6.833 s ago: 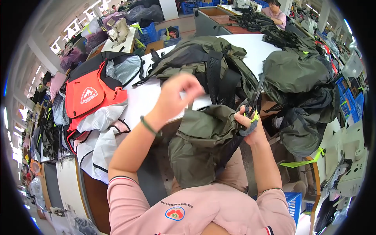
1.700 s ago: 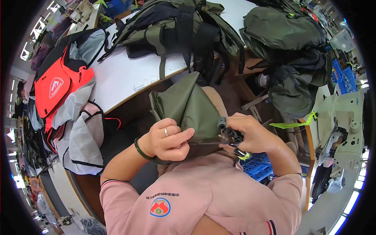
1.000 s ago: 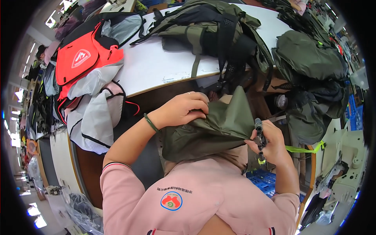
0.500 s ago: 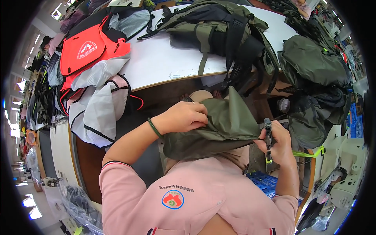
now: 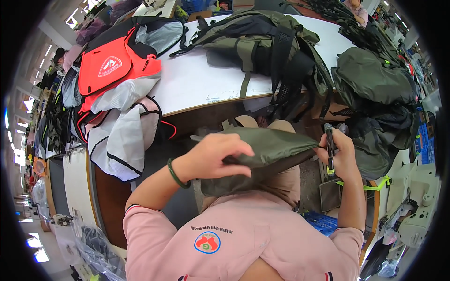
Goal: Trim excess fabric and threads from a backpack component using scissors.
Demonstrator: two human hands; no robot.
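Cloth (image 5: 276,143) of a dark olive colour was draped across the lap, in front of the near edge of a white counter (image 5: 201,91). Its right-hand corner was pinched by the fingers of the right hand (image 5: 344,152), in which a slim dark tool (image 5: 330,146) was also gripped. The left hand (image 5: 211,157) was held over the other end, its thumb and fingers parted; whether the material was touched there could not be told.

The counter's surface was marked with faint scribbles (image 5: 218,97) near its edge. An olive and black backpack (image 5: 253,47) was laid upon it, with its straps hung over the side. A red and black bag (image 5: 110,61) was placed at the left end, and olive bags (image 5: 375,77) were heaped at the right. A pale sewing machine (image 5: 415,201) was stationed beyond the right forearm, and a blue crate (image 5: 321,222) was set low beside the lap. Farther back, the room was crowded with piled goods, and a co-worker (image 5: 360,13) was partly seen.
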